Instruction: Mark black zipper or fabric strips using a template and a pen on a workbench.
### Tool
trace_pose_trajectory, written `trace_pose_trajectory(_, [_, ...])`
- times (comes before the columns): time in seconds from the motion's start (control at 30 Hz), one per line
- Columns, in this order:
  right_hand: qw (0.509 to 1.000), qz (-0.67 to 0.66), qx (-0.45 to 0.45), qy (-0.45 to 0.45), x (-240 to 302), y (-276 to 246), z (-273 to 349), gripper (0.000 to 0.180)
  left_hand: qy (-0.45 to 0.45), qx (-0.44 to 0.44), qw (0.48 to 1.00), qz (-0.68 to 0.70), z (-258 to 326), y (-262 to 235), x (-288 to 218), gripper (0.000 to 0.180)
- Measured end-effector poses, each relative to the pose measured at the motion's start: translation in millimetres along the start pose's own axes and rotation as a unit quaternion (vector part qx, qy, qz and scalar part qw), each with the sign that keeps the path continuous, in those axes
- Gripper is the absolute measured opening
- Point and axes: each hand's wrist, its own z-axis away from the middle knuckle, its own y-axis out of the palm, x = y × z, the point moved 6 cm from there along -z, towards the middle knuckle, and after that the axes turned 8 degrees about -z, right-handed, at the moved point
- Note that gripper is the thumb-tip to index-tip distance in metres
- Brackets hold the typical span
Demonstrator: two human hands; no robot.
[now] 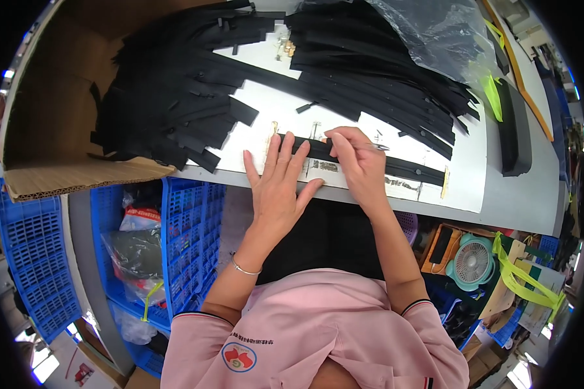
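One black strip (321, 152) lies along the near edge of the white board (464, 192). Left hand (278, 186), fingers spread, rests on it; right hand (363, 167) has fingers clamped on one pen (377, 147), tip hidden, probably at the strip. Best: strip flat, straight; pen steady. Two heaps: left heap (169, 107) on board's left, far heap (357, 48) at its far side.

Black strips (175, 91) block you ahead, a cardboard box (91, 177) your left; the desk (524, 202) has room near-right.

A long black strip (319, 150) (flat, slightly slanted) lies on the white board (466, 185) near a slim pen (381, 147).
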Motion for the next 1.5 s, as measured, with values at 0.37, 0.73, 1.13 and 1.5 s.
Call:
trace_pose_trajectory(0.37, [0.996, 0.083, 0.020, -0.033, -14, 14, -3, 0.019, -0.003, -0.017, 1.000, 0.009, 2, 3, 4, 0.071])
trace_pose_trajectory(0.73, [0.994, 0.064, 0.062, -0.069, -11, 13, -1, 0.022, 0.001, -0.024, 1.000, 0.002, 1, 1, 3, 0.071])
trace_pose_trajectory(1.13, [0.985, 0.093, 0.087, -0.117, -12, 13, 0, 0.024, -0.006, -0.009, 1.000, -0.005, -1, 4, 1, 0.069])
trace_pose_trajectory(1.5, [0.987, 0.123, -0.103, -0.026, -5, -92, 21, 0.024, 0.004, -0.006, 1.000, -0.027, 1, 7, 1, 0.067])
